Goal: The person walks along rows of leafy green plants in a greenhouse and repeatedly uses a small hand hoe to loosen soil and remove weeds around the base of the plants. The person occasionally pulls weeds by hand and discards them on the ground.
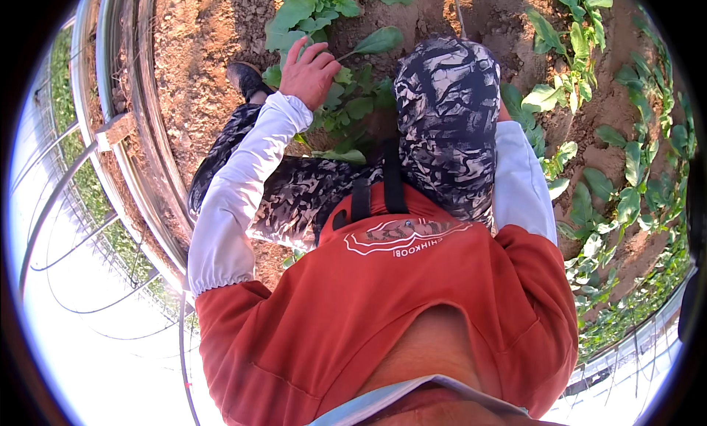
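My left hand [310, 72], coming out of a white sleeve cover [235, 186], hovers over or rests on broad green leaves of a low leafy plant [298, 14]. Its fingers are somewhat spread, and I see nothing gripped in them. A single long leaf [379, 40] stands out to the right of the fingers. More lobed leaves [353, 103] grow under and beside the wrist, between my legs. My right forearm, in a white sleeve cover [522, 177], runs down behind my right knee [450, 83]. The knee hides my right hand; only a sliver of skin shows past the cuff.
A thin stick or stem [457, 9] lies on the soil beyond my right knee. Rows of leafy plants [629, 166] grow to the right. Along the left run wooden boards and rails [146, 94], with a brick-like block [115, 130] and curved hoops [49, 205].
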{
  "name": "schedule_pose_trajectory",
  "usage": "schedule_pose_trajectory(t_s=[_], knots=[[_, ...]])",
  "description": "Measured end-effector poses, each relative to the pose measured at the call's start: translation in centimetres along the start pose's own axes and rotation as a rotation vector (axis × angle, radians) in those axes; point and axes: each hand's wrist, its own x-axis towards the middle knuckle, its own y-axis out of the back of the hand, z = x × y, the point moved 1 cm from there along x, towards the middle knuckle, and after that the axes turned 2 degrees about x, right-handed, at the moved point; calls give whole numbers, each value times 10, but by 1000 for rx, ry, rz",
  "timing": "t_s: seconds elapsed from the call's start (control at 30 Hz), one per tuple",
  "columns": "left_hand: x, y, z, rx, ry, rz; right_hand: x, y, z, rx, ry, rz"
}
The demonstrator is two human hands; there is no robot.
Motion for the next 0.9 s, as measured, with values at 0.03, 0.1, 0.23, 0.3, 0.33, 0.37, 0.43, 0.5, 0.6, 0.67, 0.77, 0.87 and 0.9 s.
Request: schedule_pose_trajectory(t_s=[0.03,0.1,0.23,0.3,0.33,0.37,0.43,0.5,0.6,0.67,0.77,0.87,0.9], knots=[[-3,2,-2,-39,2,7,-5,0,1,13,-16,19],[-10,7,-4,-85,6,36,-21,3,-5,73,-40,27],[-12,12,-9,-152,-11,5,-43,19,-17,177,-62,32],[-11,16,-12,-185,-23,-32,-44,15,-11,170,-57,36],[-12,18,-13,-197,-10,-39,-48,19,-17,163,-53,22],[-13,17,-14,-205,-7,-37,-48,17,-17,158,-72,12],[-13,18,-17,-216,-4,-30,-47,13,-14,150,-109,0],[-12,18,-18,-273,37,-4,-46,10,-11,85,-163,-54],[-15,15,-21,-313,88,3,-44,7,-9,-14,-193,-133],[-17,14,-21,-310,90,-6,-44,5,-7,-71,-204,-163],[-17,15,-20,-290,59,2,-44,2,1,-138,-198,-153],[-20,14,-18,-290,55,40,-46,7,-3,-149,-138,-119],[-20,14,-18,-282,60,52,-49,12,-8,-140,-97,-96]])
